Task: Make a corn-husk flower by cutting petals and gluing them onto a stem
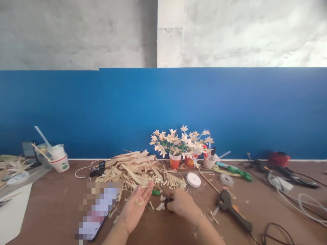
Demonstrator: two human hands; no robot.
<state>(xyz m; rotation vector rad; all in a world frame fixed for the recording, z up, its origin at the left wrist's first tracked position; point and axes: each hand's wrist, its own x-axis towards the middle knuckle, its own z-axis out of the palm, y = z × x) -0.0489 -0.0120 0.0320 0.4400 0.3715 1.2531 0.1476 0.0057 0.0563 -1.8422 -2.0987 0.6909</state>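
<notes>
My left hand (135, 206) is turned palm up, its fingers stretched out. A small curved pale husk piece (139, 202) lies on the palm, and another pale bit shows near the fingers. Just to the right, my right hand (182, 203) is closed round black-handled scissors (168, 201); the blades are blurred and point away toward the husk pile. Between the hands lie a green item (156, 192), perhaps a roll of tape, and pale husk scraps (160, 206). Behind them spreads a heap of dry husk strips (138, 166).
Pale husk flowers (173, 137) stand in red paper cups (175, 161) at the back. A phone (99, 214) lies left, a white roll (193, 180) and a black glue gun (233, 211) right. Cables (301, 209) tangle far right. A white cup (60, 162) stands far left.
</notes>
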